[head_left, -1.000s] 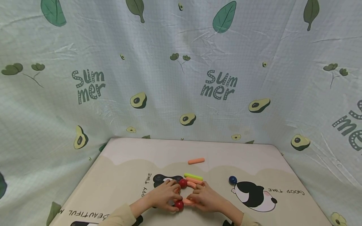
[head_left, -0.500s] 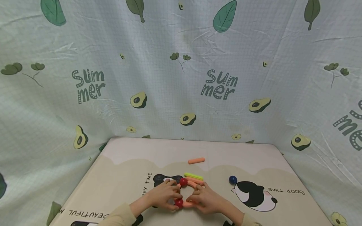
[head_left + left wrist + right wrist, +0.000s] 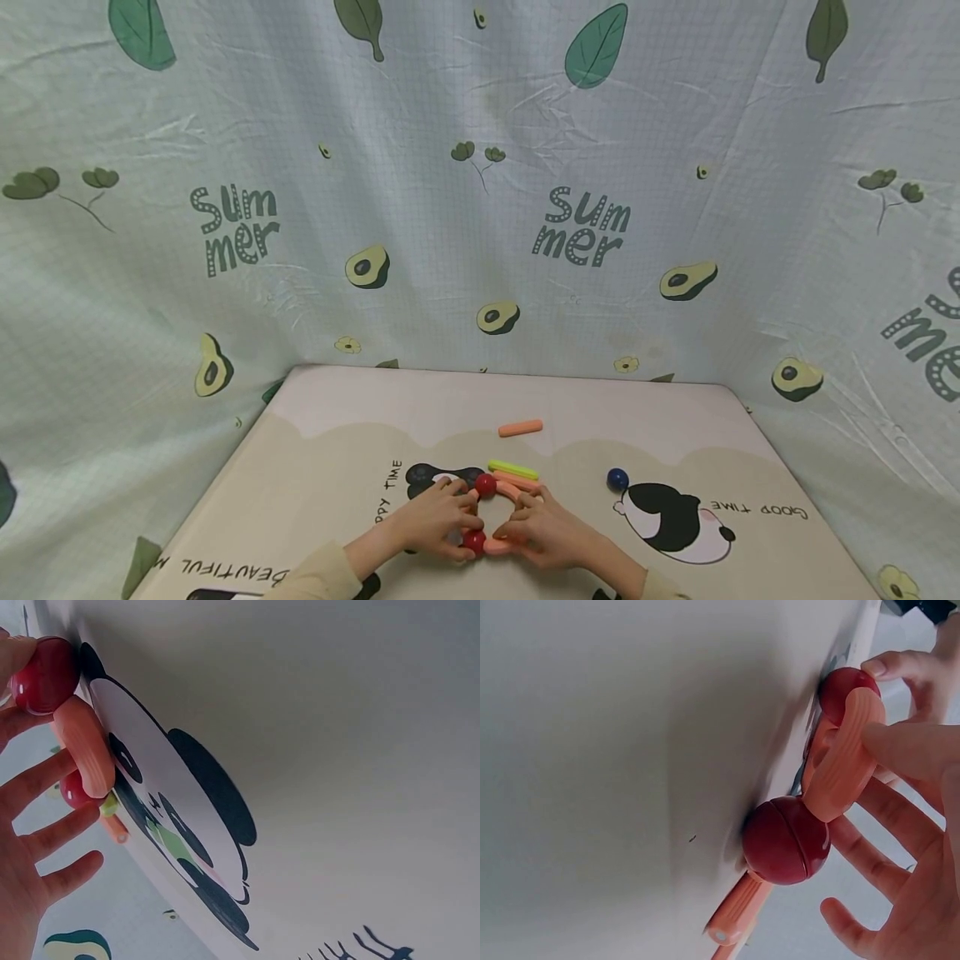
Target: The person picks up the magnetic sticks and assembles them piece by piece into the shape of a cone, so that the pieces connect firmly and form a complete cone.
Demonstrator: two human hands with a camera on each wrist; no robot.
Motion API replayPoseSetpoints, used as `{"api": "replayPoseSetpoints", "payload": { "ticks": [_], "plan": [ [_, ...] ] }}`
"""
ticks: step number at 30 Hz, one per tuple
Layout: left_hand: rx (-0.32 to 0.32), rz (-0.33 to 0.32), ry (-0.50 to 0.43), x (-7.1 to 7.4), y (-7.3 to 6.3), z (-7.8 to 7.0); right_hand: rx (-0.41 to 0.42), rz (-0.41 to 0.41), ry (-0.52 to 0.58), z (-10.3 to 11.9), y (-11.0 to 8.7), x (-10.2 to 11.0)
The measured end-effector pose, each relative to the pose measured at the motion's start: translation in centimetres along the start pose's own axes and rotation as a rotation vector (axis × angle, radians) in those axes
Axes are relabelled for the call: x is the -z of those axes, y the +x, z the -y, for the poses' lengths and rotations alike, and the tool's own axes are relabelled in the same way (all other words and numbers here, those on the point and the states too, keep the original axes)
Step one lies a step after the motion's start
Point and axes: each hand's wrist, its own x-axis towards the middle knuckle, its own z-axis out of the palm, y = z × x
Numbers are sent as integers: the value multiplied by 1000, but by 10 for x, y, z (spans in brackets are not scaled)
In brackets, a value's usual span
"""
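My left hand (image 3: pixel 433 521) pinches a glossy red ball (image 3: pixel 46 675) between thumb and finger. In the right hand (image 3: pixel 551 529), the thumb presses a curved, ribbed orange rod (image 3: pixel 844 761) against the fingers. One end of this rod meets the pinched ball, and its other end meets a red ball (image 3: pixel 786 840) in the right wrist view. Beside the left fingers, another curved orange rod (image 3: pixel 82 742) runs to the far red ball (image 3: pixel 486 485). A further orange curved rod (image 3: pixel 508 490) leaves that far ball rightward. Together the pieces form a rough ring, partly hidden by the hands.
Just behind the ring lie a straight orange rod (image 3: pixel 517 481) and a yellow-green rod (image 3: pixel 513 469). Farther back is another orange rod (image 3: pixel 521 427). A dark blue ball (image 3: pixel 618 479) rests to the right on the cartoon-printed table (image 3: pixel 330 450); a patterned curtain (image 3: pixel 427 200) hangs behind.
The near curved rod and the right fingers have shifted slightly toward the front, and the rod's end sits against the near red ball. The left hand has barely moved.
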Motion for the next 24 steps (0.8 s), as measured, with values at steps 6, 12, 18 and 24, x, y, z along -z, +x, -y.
{"api": "replayPoseSetpoints", "payload": {
  "ticks": [6, 12, 18, 24],
  "plan": [
    [8, 20, -12, 1, 1, -1, -18, 30, 21, 0, -1, 1],
    [37, 27, -53, 4, 1, -3, -42, 59, 23, -1, 0, 1],
    [82, 2, -50, 3, -1, -1, -26, 46, 6, -2, 0, 1],
    [102, 13, -44, 4, 0, 0, -34, 72, -5, -3, 0, -1]
  ]
}}
